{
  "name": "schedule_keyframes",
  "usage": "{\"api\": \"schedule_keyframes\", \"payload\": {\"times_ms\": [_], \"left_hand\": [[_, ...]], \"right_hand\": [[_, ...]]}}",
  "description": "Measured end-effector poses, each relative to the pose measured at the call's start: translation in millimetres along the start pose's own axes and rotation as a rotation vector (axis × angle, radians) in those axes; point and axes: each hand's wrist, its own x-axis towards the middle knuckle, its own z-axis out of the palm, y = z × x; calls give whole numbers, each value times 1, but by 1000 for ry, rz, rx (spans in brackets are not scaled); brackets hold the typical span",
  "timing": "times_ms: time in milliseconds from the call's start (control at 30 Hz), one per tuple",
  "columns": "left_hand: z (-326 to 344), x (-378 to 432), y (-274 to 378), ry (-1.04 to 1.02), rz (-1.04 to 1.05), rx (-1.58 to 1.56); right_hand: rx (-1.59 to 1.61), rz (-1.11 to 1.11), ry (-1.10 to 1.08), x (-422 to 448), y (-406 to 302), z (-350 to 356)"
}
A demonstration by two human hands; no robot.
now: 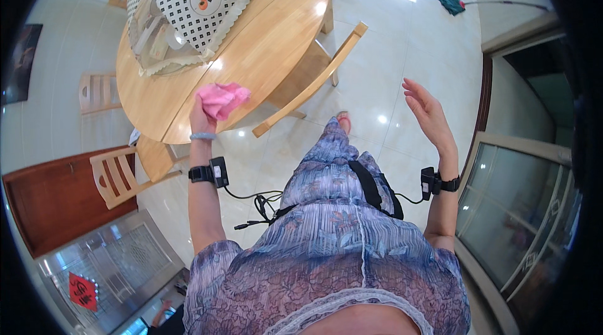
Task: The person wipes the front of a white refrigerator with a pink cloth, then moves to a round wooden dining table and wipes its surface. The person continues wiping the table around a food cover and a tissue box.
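Observation:
My left hand (203, 116) holds a crumpled pink cloth (225, 100) at the near edge of a round wooden table (264, 47). Whether the cloth touches the tabletop, I cannot tell. A bracelet circles that wrist. On the other side, my right hand (426, 113) is raised over the tiled floor with nothing in it, its fingers apart from the thumb. A mesh food cover (193, 9) with a checked pattern and frilled rim stands on the table, over items that are only partly visible.
A wooden chair (311, 85) is tucked at the table's near right, another (115, 177) stands at the left. A green mop (451, 2) lies near the far wall. A glazed sliding door (513, 207) is at right. Part of another person (169, 318) shows at lower left.

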Motion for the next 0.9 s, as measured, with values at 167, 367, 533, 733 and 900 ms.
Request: {"api": "schedule_keyframes", "payload": {"times_ms": [167, 367, 533, 733, 900], "left_hand": [[59, 38, 1, -19, 22, 454], [-4, 170, -94, -198, -7, 1598], [93, 160, -153, -175, -106, 1966], [153, 123, -169, -190, -184, 1951], [218, 141, -168, -383, -221, 1631]], "right_hand": [[-72, -37, -52, 43, 5, -40], [-72, -47, -76, 105, 11, -100], [-5, -28, -55, 151, 36, -152], [-37, -10, -203, 219, 41, -169], [-25, -35, -326, 292, 51, -190]]}}
